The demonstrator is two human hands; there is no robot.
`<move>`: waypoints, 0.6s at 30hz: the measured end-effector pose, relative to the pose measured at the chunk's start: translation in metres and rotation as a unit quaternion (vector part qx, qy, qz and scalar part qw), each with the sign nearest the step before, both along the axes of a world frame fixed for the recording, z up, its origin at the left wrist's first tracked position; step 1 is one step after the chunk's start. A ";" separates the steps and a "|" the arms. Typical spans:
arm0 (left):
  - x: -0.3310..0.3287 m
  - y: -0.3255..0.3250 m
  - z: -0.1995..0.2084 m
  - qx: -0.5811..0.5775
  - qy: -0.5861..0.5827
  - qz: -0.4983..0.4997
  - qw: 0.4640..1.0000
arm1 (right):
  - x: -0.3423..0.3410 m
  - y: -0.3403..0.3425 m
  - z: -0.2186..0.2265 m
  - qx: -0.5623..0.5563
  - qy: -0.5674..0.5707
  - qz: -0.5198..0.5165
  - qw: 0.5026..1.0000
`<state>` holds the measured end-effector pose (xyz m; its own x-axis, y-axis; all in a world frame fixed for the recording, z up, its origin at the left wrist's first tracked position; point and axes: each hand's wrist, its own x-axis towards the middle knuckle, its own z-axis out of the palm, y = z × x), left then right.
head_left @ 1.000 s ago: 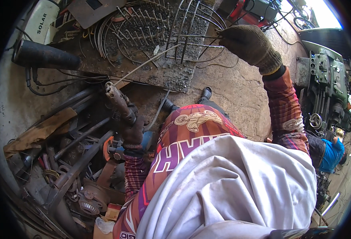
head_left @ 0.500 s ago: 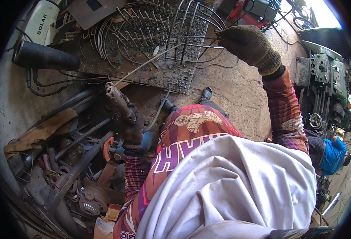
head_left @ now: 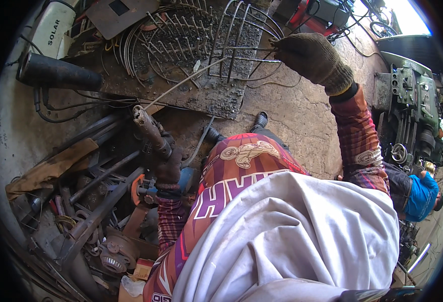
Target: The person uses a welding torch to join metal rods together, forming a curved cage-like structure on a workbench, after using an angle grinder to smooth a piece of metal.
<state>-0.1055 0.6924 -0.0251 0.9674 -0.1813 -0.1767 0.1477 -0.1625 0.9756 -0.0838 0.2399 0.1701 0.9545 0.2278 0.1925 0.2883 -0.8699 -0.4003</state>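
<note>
My left hand (head_left: 169, 167), in a dark glove, is closed around the handle of a worn welding electrode holder (head_left: 147, 126). A long thin welding electrode (head_left: 181, 84) sticks out of its jaw, slanting up and right, with its tip at the wire frame. My right hand (head_left: 312, 59), in a brown knitted glove, is closed at the frame's right side, fingertips pinching the end of a thin metal rod (head_left: 254, 49). The frame (head_left: 241, 31) is made of bent metal rods and stands at the right part of the metal worktable (head_left: 216, 100). The exact contact at the electrode tip is too small to tell.
Many short upright rods (head_left: 181, 38) and loose curved wires (head_left: 127, 50) cover the table. A dark cylinder (head_left: 60, 71) with cables lies at left, above heaped scrap metal (head_left: 90, 201). A red-and-black machine (head_left: 312, 17) stands beyond; a green lathe (head_left: 410, 95) and a person in blue (head_left: 420, 196) are at right.
</note>
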 end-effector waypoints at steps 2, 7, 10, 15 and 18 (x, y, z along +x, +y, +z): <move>0.000 -0.001 -0.001 0.008 -0.006 0.006 1.000 | 0.000 0.000 0.000 -0.004 -0.006 0.003 1.000; 0.001 0.003 -0.007 0.004 -0.011 -0.010 1.000 | 0.000 0.002 0.002 -0.010 0.001 -0.004 1.000; 0.002 0.003 -0.004 0.000 -0.006 -0.023 1.000 | 0.000 0.001 0.001 -0.010 -0.005 0.003 1.000; 0.001 0.002 0.008 -0.012 0.049 -0.017 0.999 | 0.000 0.001 0.002 -0.003 -0.009 0.011 1.000; 0.002 -0.004 0.010 -0.011 0.007 -0.017 1.000 | 0.001 0.000 0.002 -0.011 -0.014 0.012 1.000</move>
